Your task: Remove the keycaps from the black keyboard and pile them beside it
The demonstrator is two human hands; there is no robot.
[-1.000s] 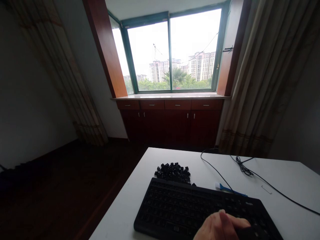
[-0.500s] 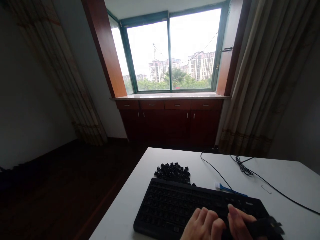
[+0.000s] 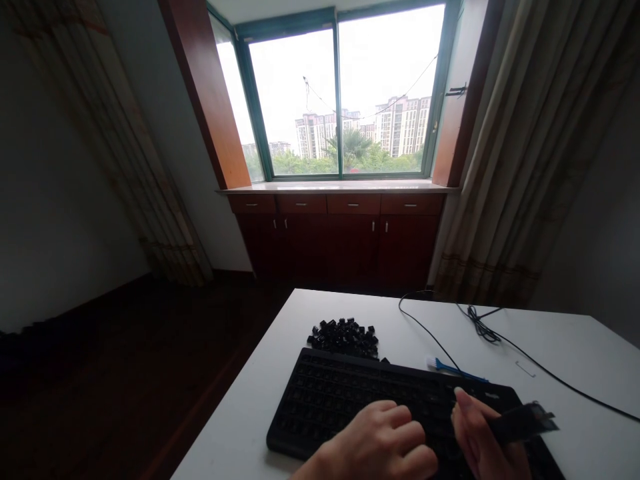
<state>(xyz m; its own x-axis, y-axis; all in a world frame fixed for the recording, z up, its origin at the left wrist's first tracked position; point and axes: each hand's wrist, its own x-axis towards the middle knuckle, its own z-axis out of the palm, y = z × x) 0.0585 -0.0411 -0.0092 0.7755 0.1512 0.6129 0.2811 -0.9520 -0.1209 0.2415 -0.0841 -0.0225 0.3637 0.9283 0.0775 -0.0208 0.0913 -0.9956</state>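
Hand shift: left hand (image 3: 385, 440) has moved leftward over the keyboard (image 3: 345, 393) since the earlier frame, widening its gap from the right hand (image 3: 483, 433).
Right-hand fingers: closed around a dark tool (image 3: 525, 421), whose ragged end points right, over the keyboard's right part.
Left-hand fingers: bent and bunched together, knuckles up; whether they pinch anything cannot be told.
Keyboard position: near edge of the white surface (image 3: 240, 413), set at a slant, partly covered by both hands.
Black key pieces (image 3: 343, 335): heaped just beyond the keyboard's far left edge.
Blue brush (image 3: 457, 369): beyond the keyboard's far edge, toward the right, pale bristles facing left.
Bent wire (image 3: 525, 370): on the surface, right of the brush.
Black cable (image 3: 483, 328): coiled toward the far side, one length trailing right.
Cabinet (image 3: 330, 247): red-brown, past the surface, beneath the window (image 3: 300, 100).
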